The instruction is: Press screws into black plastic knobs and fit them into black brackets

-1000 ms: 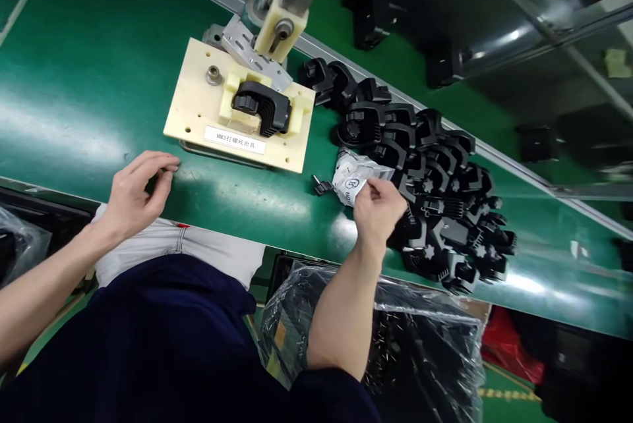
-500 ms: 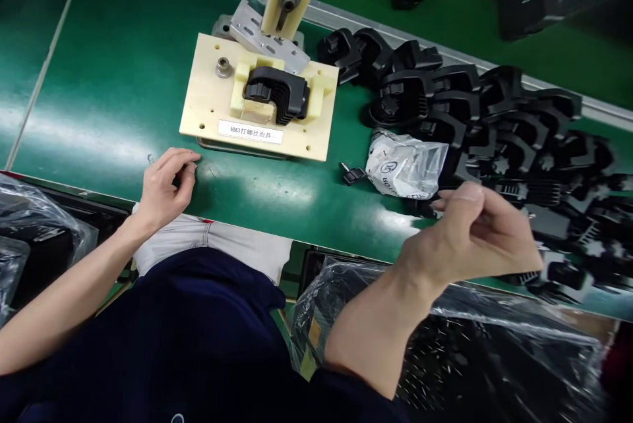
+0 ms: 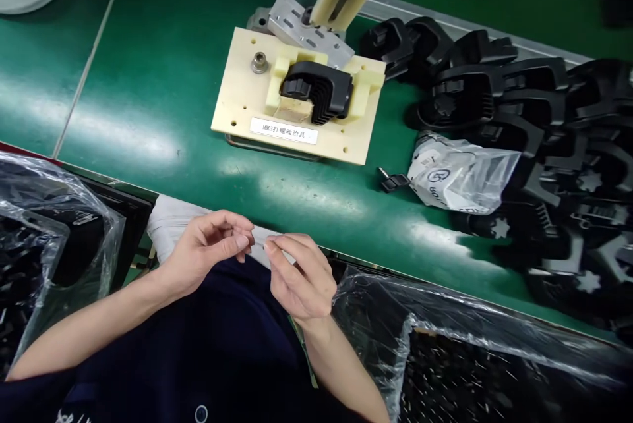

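My left hand and my right hand are close together in front of my body, just off the table's front edge. Thumb and forefinger of the right are pinched, and whatever sits at their tips is too small to name. The left fingers curl in towards the thumb, facing the right fingertips; their contents cannot be made out. Beyond the hands stands a cream fixture plate with a Chinese label. A black curved plastic part rests in its yellow holder, below a metal bracket.
Many black curved parts are heaped along the right. Beside them lie a printed plastic bag and a small black piece with a metal pin. Plastic-lined bins of small pieces stand at the lower right and left.
My right hand has come left from the heap of black parts to meet the left hand. My left hand has left the tabletop and moved right and nearer my body. The view has shifted.
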Motion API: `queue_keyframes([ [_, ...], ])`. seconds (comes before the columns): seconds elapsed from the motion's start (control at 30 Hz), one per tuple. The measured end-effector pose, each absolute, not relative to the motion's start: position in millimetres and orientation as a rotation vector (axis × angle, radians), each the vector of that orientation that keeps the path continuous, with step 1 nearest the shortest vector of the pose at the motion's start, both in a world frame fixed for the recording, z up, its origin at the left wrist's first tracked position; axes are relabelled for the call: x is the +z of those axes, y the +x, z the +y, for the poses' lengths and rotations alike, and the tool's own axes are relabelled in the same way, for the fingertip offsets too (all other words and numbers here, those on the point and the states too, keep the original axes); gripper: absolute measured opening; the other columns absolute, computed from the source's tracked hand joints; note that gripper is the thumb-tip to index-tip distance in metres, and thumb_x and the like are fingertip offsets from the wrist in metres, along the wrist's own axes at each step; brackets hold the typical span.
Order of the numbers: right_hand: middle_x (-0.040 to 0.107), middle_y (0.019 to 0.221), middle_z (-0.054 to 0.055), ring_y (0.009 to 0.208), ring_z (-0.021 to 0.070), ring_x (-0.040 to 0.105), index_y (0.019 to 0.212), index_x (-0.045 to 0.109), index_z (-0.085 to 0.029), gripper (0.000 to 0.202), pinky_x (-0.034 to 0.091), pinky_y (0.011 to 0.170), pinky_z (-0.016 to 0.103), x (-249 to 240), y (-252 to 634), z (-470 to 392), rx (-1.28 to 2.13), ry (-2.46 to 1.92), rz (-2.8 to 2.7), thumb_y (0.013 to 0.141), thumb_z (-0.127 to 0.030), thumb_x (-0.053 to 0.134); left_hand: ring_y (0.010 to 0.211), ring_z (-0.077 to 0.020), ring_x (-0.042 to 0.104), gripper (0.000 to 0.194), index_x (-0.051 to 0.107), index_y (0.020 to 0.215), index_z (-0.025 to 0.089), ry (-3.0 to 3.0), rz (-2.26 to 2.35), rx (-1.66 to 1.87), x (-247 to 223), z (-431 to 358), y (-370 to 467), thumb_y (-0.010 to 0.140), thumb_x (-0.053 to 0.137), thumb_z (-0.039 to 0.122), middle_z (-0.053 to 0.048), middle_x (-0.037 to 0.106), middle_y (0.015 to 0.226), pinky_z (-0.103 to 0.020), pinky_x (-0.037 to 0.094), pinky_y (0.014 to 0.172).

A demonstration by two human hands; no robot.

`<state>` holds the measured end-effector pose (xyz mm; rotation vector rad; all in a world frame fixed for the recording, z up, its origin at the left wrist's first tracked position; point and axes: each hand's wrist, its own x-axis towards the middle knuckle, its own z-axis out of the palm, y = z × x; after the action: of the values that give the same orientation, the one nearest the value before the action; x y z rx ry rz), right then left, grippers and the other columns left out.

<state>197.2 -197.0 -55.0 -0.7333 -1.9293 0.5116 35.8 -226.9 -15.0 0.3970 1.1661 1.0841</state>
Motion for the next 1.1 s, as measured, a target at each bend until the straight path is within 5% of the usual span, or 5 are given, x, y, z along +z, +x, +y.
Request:
queue_keyframes([
  [0.6,0.068,0.097,0.009,0.086,0.0181,0.066,0.125,0.057,-0.019,0.046,0.058,0.063,0.029,-66,202,-200,0.638,-0.623,-2.028,0.083,0.000,0.052,0.060,-0.0109,0.057,0.015,0.069,0.085,0.017,0.290,1.048,0.945,-16,-228,36,0.072,0.076,0.021,-0.002,0.062,0.072,-0.024,0.049,0.057],
  [0.83,0.067,0.094,0.008,0.082,0.0168,0.065,0.115,0.061,-0.019,0.038,0.058,0.065,0.030,-63,193,-205,0.779,-0.735,-1.850,0.082,-0.001,0.055,0.059,-0.0093,0.054,0.021,0.066,0.089,0.017,0.319,1.086,1.029,-17,-228,40,0.070,0.076,0.018,0.001,0.059,0.068,-0.022,0.046,0.055],
  [1.1,0.065,0.086,0.006,0.072,0.0152,0.063,0.091,0.063,-0.019,0.010,0.054,0.060,0.028,-48,181,-214,1.370,-1.041,-1.427,0.085,-0.014,0.056,0.064,-0.0097,0.055,0.024,0.061,0.098,0.020,0.506,1.267,1.170,-18,-230,45,0.076,0.071,0.018,0.003,0.058,0.067,-0.022,0.047,0.062],
])
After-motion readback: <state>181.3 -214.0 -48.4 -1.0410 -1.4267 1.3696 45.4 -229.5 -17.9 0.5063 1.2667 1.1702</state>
